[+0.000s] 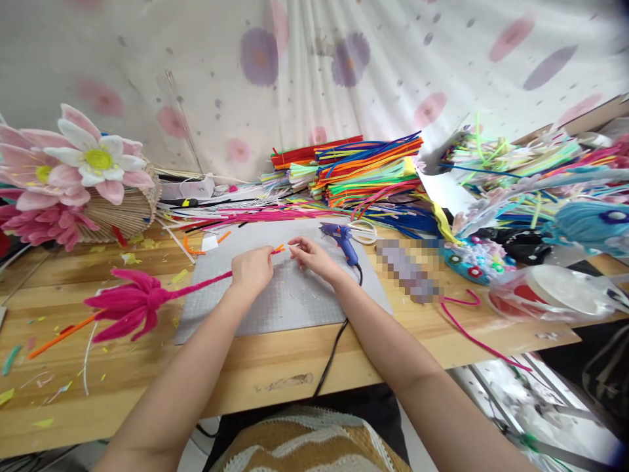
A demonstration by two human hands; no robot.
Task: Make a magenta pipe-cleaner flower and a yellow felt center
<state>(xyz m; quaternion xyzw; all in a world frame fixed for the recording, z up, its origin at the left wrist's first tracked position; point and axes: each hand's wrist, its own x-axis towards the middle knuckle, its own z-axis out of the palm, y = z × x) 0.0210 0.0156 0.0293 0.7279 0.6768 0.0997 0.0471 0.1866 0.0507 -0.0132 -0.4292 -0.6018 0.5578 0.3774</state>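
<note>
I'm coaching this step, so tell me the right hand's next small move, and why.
Probably bring the right hand slightly inward and pinch the orange and pink ends. The left hand grips the pink stem, with those ends poking out toward the right hand, which sits just short of them and appears to hold nothing.

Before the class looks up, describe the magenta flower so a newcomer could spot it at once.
On the wooden table, find the grey mat. Just left of it is the magenta flower, its fuzzy stem reaching into the left hand; that held stem sets it apart from the pink and white flowers behind.
</note>
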